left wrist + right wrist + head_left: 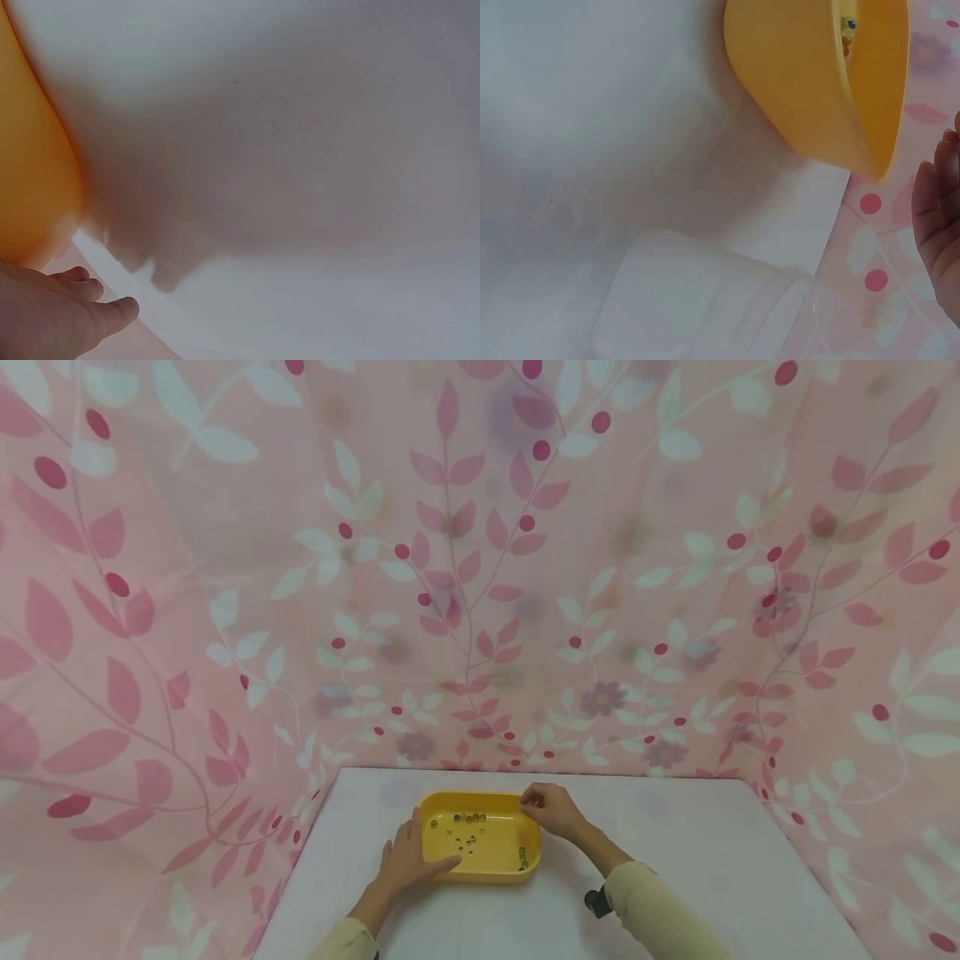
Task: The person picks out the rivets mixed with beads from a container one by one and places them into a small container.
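Beige sleeves lay nearest me, with a black device at the right cuff. My left hand was spread, its thumb reaching over the near rim of the yellow tray and its fingers straight along the tray's left side. The tray stood on the white table, in front of me and between my hands. Inside, small beads lay scattered over the middle, larger marbles lined the right end, and a marble row ran by the far wall. My right hand was at the far right corner, fingers bent; whether they pinched a bead or only met the rim, I could not tell. A clear container showed beside the tray in the right wrist view. I took the step for sorting the pieces by size, my left hand steadying the tray; the next move seemed to call for a light pinch and a level tray, so the rows would not roll. Behind everything hung a pink leaf-patterned curtain. No brand, label or writing could be read anywhere.
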Tool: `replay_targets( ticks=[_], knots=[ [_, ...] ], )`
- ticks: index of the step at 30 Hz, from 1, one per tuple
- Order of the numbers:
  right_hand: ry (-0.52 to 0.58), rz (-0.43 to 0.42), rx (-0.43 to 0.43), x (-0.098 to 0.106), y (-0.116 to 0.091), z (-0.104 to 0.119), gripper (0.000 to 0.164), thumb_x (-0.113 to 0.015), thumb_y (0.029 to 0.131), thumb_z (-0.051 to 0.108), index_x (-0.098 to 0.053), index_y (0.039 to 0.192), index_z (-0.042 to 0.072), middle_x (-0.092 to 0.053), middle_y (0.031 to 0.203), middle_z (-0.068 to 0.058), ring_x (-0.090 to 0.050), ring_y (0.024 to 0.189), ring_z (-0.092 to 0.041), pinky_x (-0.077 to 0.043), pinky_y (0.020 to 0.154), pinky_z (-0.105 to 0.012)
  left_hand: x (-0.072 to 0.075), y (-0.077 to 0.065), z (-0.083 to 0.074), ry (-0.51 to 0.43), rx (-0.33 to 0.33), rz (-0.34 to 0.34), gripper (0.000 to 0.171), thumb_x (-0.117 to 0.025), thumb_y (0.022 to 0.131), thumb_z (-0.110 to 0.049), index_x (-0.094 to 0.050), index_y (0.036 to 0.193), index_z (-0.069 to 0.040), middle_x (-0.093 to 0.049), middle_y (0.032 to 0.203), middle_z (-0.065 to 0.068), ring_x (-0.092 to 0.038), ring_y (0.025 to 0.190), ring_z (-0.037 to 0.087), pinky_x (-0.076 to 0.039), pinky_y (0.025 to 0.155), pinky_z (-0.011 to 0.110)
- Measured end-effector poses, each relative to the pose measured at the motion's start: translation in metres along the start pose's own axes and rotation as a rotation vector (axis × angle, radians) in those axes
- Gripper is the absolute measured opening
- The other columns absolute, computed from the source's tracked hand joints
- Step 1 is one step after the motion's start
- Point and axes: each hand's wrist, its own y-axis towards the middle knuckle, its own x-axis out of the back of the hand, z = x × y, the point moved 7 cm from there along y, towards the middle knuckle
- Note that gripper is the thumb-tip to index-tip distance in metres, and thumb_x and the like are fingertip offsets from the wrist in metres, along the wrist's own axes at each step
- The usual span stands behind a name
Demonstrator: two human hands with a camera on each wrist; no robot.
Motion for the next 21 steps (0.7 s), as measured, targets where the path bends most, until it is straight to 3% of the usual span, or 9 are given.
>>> replay_targets(
  ticks=[21],
  knots=[
    [0.026,-0.016,-0.062,0.004,-0.016,-0.019,0.009,-0.073,0.089,0.014,-0.071,0.095,0.007,-0.065,0.082,0.003,-0.054,0.073,-0.013,-0.05,0.061,-0.022,-0.001,-0.003,0.0,-0.022,0.004,-0.004,0.134,-0.071,0.067,-0.077,-0.009,0.157,0.0,-0.035,0.152,0.028,-0.036,0.14,0.043,-0.021,0.112,0.069]
  ],
)
